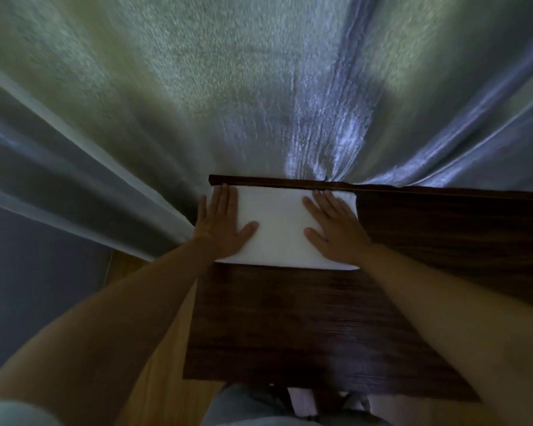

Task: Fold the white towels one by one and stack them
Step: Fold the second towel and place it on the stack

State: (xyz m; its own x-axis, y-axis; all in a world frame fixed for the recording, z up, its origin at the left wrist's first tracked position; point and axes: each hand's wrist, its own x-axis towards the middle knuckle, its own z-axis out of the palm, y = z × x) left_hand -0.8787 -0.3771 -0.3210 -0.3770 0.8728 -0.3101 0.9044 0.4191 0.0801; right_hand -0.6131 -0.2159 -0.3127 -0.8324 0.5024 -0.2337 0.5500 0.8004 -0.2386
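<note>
Folded white towel (277,232) lies flat on dark wood-grain desk (305,327), at its far left corner, far edge tight vs. the desk's raised back lip (274,181). It looks thick, poss. more than one layer or towel, can't tell which.

Left hand (220,224) lies palm-down on the towel's left end. Its fingers (225,198) are straight & close together, tips nearly at the far edge, thumb spread inward toward the towel's middle. They press flat, nothing gripped.

Right hand (333,229) lies palm-down on the towel's right end. Its fingers (325,204) are straight, slightly fanned, tips near the far edge just short of the back lip, thumb spread inward toward the left thumb. Also flat, holding nothing. Bare towel shows between the two thumbs.

Beyond the fingertips hangs a pale curtain (197,87), filling the upper view w/ folds running down to the desk's back. Left of the left hand, past the desk's side, lighter wood floor (154,348). Both forearms bare; a light sleeve (10,413) shows at bottom left. Near the desk's front edge, light trousers (243,407) of the person.
</note>
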